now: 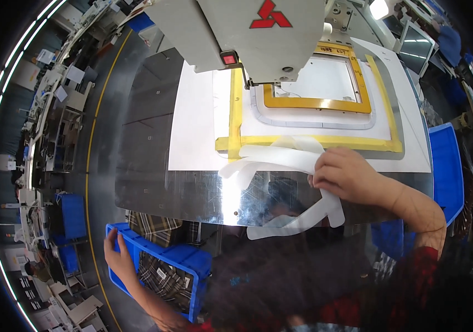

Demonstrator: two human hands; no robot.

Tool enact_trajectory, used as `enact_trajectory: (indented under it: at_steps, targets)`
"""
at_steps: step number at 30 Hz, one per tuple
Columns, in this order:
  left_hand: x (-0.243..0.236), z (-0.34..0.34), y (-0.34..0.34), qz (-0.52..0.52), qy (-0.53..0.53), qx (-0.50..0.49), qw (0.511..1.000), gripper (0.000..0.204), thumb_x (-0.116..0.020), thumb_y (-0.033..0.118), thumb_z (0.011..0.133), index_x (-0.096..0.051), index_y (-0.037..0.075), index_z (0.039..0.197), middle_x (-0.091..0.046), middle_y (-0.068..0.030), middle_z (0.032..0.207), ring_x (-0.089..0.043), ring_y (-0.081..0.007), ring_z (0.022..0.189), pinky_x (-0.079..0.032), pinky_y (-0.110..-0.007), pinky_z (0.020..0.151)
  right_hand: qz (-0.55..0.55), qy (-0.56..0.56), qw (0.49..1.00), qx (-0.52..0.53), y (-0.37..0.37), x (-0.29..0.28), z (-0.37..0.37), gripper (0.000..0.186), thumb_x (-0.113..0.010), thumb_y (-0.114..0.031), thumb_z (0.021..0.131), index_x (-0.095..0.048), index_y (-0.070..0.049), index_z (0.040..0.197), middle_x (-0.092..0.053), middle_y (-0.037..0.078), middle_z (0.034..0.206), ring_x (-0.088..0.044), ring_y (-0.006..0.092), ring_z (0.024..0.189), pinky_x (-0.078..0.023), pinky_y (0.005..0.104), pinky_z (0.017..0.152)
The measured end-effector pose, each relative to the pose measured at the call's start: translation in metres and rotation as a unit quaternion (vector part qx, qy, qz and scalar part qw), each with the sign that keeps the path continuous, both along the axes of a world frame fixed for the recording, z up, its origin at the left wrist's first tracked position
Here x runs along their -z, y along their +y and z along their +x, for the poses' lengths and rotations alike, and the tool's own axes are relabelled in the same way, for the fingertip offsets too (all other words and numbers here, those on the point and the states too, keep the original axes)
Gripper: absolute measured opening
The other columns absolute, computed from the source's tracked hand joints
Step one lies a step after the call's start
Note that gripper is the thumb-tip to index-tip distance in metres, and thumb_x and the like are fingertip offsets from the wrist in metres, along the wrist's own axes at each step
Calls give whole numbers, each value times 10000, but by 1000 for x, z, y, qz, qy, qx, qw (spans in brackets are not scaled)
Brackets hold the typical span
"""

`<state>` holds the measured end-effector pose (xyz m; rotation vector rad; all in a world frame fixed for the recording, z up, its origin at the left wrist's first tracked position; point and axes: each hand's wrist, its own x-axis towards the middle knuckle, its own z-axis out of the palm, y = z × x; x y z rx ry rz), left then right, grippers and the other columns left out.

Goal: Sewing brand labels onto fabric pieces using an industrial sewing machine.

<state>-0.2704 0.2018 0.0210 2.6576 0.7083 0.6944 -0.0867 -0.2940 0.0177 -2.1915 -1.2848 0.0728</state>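
My right hand (348, 175) is closed on a loose bundle of curved white strips (280, 159). Some of them fan out to the left over the yellow-taped edge of the white sheet, and others hang down past the metal table's front edge. At the lower left, my left hand (119, 257) is beside the rim of a blue crate (161, 253), its fingers apart and nothing seen in them. Whether it touches the rim I cannot tell. Folded plaid cloth pieces (164, 279) lie in the crate.
A large grey sewing machine head (264, 39) overhangs the shiny metal table (153, 191). Beneath it are a yellow-orange clamp frame (316, 103) and a white sheet (195, 138). Another blue bin (445, 169) stands at the right. A yellow floor line (89, 166) runs along the left.
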Motion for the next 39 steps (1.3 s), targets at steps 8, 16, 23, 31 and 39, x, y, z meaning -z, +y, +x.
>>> enact_trajectory:
  at_steps: [8,16,23,31,39]
  targets:
    - [-5,113,-258,21,105,682,723,429,-734,291,759,-575,67,1088,-560,-107,1048,-552,-291,987,-464,-364,822,53,-49,993,95,-6,10,4,119,-714,-84,759,-621,-90,834,-577,49,885,-571,253,834,-461,369,735]
    - [-18,144,-253,-168,191,695,673,165,-663,140,832,-586,67,958,-599,-85,951,-610,-284,899,-501,-369,754,32,-2,997,74,-13,8,9,95,-688,-125,808,-630,-71,860,-586,68,876,-585,262,839,-476,355,754]
    - [-62,209,-267,-118,242,653,708,146,-577,142,896,-616,67,1014,-652,-132,969,-629,-345,865,-511,-400,756,263,275,923,51,0,-41,41,354,-637,-279,911,-621,-15,1147,-657,124,1067,-631,227,960,-490,313,830]
    - [-45,253,-267,-150,314,562,750,261,-623,270,891,-666,34,993,-671,-180,912,-640,-345,825,-498,-398,742,5,398,884,246,-2,-45,59,290,-621,-234,908,-671,10,1056,-708,121,870,-670,214,731,-525,311,691]
    - [-15,273,-266,-47,187,572,797,258,-677,236,862,-661,15,994,-675,-140,886,-650,-269,756,-501,-356,679,-42,126,959,251,16,-15,94,289,-597,-283,896,-686,-9,917,-681,171,785,-660,343,744,-525,403,733]
